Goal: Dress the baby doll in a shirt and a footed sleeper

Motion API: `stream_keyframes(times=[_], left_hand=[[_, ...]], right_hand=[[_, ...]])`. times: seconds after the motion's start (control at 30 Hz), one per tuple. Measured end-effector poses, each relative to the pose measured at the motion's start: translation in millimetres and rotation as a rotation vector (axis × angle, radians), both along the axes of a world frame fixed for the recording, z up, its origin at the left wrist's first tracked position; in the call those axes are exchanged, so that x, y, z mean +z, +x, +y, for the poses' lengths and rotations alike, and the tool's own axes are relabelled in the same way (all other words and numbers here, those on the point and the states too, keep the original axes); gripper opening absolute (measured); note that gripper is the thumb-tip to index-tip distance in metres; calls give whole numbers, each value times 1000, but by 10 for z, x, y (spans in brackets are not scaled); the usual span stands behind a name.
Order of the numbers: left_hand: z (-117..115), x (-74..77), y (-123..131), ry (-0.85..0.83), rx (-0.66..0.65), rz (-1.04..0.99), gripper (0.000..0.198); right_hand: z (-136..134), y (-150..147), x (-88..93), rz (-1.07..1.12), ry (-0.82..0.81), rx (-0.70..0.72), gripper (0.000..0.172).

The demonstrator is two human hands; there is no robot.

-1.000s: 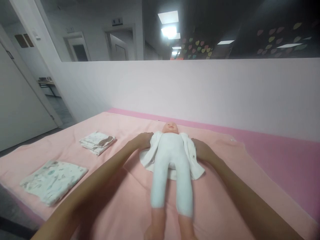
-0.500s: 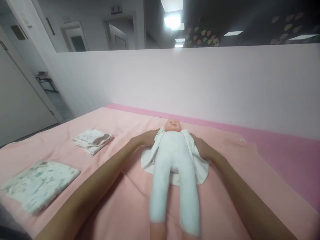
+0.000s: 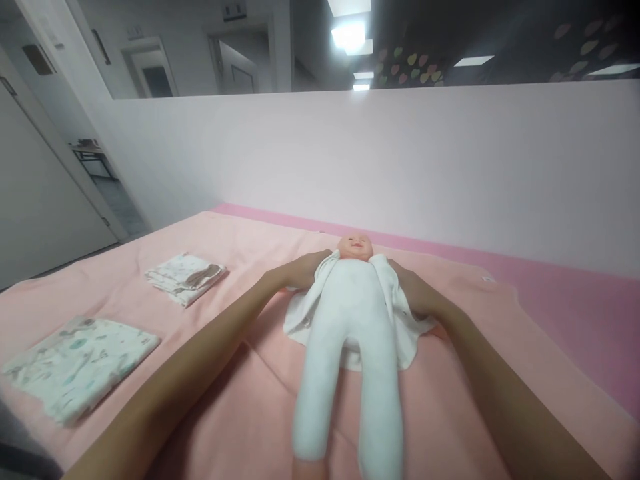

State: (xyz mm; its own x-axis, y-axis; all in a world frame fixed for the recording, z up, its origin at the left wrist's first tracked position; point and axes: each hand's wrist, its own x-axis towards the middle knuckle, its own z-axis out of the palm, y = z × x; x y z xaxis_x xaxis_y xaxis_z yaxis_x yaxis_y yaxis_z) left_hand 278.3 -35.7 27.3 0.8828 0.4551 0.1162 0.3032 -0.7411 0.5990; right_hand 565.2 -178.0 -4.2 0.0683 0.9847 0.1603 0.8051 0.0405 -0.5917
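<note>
A baby doll (image 3: 350,327) in a white one-piece lies on its back on a pink blanket (image 3: 240,400), head away from me. An open white jacket (image 3: 400,333) is spread under its trunk. My left hand (image 3: 300,270) grips the jacket's left front by the doll's shoulder. My right hand (image 3: 413,290) grips the jacket's right front at the doll's other side. Both sets of fingers are curled into the cloth.
Two folded patterned cloths lie to the left: a small one (image 3: 185,277) farther off and a larger one (image 3: 75,363) near the blanket's edge. A pale partition wall (image 3: 400,160) rises behind the bed. A grey door (image 3: 35,193) stands at far left.
Both hands have drawn the jacket fronts inward against the doll's trunk. The doll has shifted slightly right and toward the wall in the view.
</note>
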Motion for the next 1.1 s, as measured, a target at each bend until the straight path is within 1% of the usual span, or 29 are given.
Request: stream_keyframes(times=[0.07,0.2,0.3,0.37,0.4,0.43,0.5,0.53,0.57,0.6,0.63,0.67,0.7,0.77,0.87,0.93,1.0,1.07,1.1], left_hand=[[1,-8,9,25,-13,-37,28],[-12,-48,53,38,-90,-84,32],[6,-84,61,38,-117,-65,32],[68,-75,20,6,-111,-22,37],[113,-53,-17,-21,-104,18,45],[164,-20,-61,-54,-102,64,54],[258,68,-158,-144,-127,150,68],[291,113,-199,-196,-145,168,67],[310,151,-230,-248,-153,161,61],[313,177,-246,-296,-144,134,50],[303,188,-246,-337,-115,94,42],[283,183,-230,-365,-68,47,38],[256,162,-199,-371,-13,2,39],[203,86,-108,-323,99,-70,42],[173,-48,31,-203,229,-176,38],[202,-112,78,-190,314,-250,31],[260,-154,76,-218,432,-295,22],[325,-190,41,-251,564,-286,16],[353,-211,21,-261,609,-258,15]], right_hand=[[-9,-7,15,21,-1,-2,30],[-23,-59,-4,59,-8,-1,27],[-36,-104,0,47,9,2,28],[-56,-97,45,45,-24,39,27],[-73,-75,81,55,-58,71,29],[-93,-41,125,72,-98,111,35],[-142,52,221,131,-171,185,53],[-166,100,266,170,-198,203,58],[-185,141,303,215,-217,201,58],[-196,170,329,265,-232,191,53],[-198,183,342,320,-235,170,45],[-189,178,342,371,-224,138,38],[-171,157,331,403,-205,97,35],[-117,82,288,393,-153,8,35],[-33,-29,217,280,-66,-85,37],[1,-51,188,251,16,-139,35],[20,-29,169,265,91,-224,28],[31,9,141,324,127,-310,21],[38,24,121,364,123,-340,16]])
